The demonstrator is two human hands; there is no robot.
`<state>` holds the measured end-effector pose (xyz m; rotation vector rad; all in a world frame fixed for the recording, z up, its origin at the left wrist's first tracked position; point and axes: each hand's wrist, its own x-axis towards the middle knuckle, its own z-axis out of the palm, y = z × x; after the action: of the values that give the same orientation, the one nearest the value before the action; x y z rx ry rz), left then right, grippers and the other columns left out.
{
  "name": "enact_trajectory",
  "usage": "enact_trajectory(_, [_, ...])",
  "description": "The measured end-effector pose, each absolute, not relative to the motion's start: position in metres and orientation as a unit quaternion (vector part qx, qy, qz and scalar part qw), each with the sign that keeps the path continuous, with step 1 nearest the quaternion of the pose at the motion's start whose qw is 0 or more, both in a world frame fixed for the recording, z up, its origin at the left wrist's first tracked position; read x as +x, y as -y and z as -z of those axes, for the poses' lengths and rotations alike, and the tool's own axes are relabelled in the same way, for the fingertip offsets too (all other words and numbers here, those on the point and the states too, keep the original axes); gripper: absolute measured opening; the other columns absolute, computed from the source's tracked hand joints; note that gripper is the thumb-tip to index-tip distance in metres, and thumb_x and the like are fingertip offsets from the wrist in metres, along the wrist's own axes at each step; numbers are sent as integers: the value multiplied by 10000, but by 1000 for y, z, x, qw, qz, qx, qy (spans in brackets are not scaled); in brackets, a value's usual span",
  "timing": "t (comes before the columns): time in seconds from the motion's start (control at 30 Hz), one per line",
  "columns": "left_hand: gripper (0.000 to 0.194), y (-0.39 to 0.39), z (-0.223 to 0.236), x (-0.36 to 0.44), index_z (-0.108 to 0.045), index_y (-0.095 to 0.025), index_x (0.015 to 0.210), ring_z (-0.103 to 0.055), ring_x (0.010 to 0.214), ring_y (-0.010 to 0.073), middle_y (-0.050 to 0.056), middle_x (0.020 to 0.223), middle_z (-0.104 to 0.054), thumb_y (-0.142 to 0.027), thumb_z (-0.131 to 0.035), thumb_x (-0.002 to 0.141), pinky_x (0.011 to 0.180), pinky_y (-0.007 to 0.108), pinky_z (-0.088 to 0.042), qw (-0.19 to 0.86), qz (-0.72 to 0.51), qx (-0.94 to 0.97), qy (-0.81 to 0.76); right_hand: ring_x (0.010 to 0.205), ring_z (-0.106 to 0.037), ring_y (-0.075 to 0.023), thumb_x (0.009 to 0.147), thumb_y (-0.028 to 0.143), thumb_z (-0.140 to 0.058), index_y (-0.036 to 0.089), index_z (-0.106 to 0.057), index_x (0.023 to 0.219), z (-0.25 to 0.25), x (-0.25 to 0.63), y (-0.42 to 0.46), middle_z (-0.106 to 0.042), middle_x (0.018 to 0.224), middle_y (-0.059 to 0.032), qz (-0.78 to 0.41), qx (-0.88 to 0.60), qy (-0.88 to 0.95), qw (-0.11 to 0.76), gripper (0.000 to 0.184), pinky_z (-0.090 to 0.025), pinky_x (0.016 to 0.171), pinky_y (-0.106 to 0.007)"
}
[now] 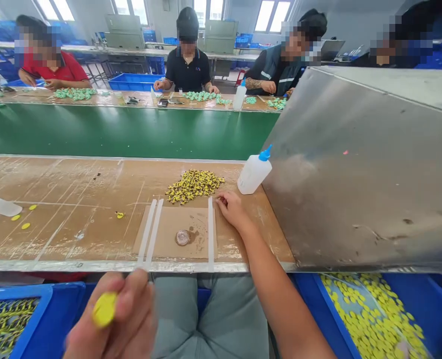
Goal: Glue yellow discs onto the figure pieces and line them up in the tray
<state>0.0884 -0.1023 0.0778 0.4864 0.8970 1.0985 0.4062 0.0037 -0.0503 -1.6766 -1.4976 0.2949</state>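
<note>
My left hand [121, 316] is raised close to the camera, slightly blurred, pinching a small round yellow disc [104, 309]. On the worktable, my right hand [231, 207] rests at the right end of a pile of small yellow-and-dark pieces [194, 185]. Its fingers are pinched, and something small and dark shows by them that I cannot make out. Between the hands lies a taped cardboard sheet [176, 219], with a small round dish [182, 237] on it and dark wet spots beside the dish.
A white bottle with a blue cap [255, 172] stands by a large metal box [366, 169]. Loose yellow discs [26, 226] lie at left. Blue bins hold yellow discs [377, 309] at right and yellow-and-dark pieces [6, 321] at left. Several people sit beyond the green belt [131, 129].
</note>
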Motion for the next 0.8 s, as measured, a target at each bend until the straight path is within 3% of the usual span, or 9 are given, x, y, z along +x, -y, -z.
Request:
enact_trajectory(0.17, [234, 51, -54, 105, -715, -175, 930, -378, 482, -1, 11, 831, -641, -177, -818, 720, 362, 65, -354, 776, -518, 129, -335, 731, -658, -190, 840, 348, -614, 129, -701, 1005, 54, 400, 0, -725, 875, -101, -135, -683, 522, 493, 288, -537, 714, -331])
enact_trajectory(0.33, [230, 13, -18, 98, -713, -142, 1010, -578, 657, 25, 45, 967, -691, -128, -756, 784, 443, 52, -438, 759, -540, 114, -344, 742, -690, -197, 709, 416, -779, 150, -748, 1004, 55, 384, 8, -760, 897, -97, -195, -682, 398, 582, 399, -571, 706, -343])
enact_trajectory(0.6, [228, -10, 8, 104, -743, -128, 987, -716, 803, 80, 67, 963, -756, -45, -729, 775, 719, 109, -576, 742, -542, 135, -370, 730, -709, -178, 705, 367, -819, 193, -761, 912, 35, 326, 42, -767, 876, -80, -359, -589, 330, 644, 277, -600, 633, -306])
enact_trajectory(0.8, [232, -14, 16, 106, -740, -88, 1008, -726, 884, 110, 110, 999, -759, -8, -691, 796, 838, 144, -568, 760, -525, 108, -366, 746, -685, -176, 739, 238, -801, 239, -777, 853, 34, 284, 54, -766, 838, -48, -258, -570, 446, 640, 116, -560, 685, -329])
